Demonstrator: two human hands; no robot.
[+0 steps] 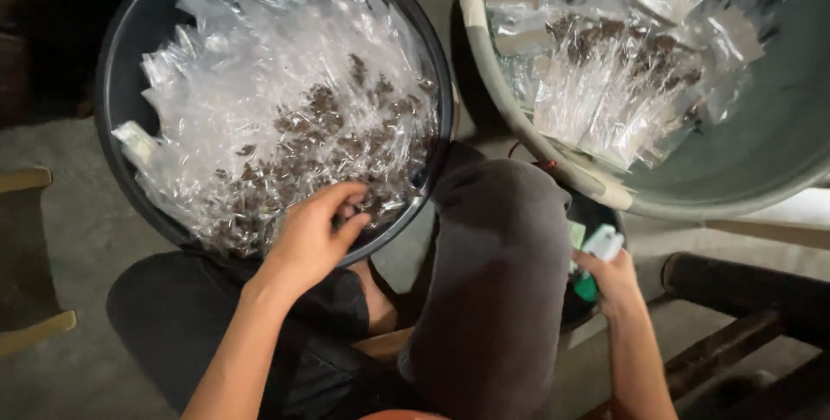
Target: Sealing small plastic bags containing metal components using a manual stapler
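The left hand [313,232] reaches into a round black tub [121,57], fingers curled together and pinching at the small clear plastic packets [277,92] heaped inside. The packets fill most of the tub; many hold a dark brown content, thickest near the hand at the tub's near right rim. The tub sits on the floor, just in front of the person's bent knees.

The right hand [612,280] is low at the right, closed around a small white and green object [598,251]; what the object is cannot be told. It hovers beside the person's grey-clad leg [497,282], which rises between the two hands.

Above the right hand stands a larger grey-green tub [778,126] with pale tape patches on its rim. It holds more clear packets [614,66], some with the same brown content, piled toward its left side. The two tubs stand just beside each other. Dark wooden furniture legs [735,290] show at lower right.
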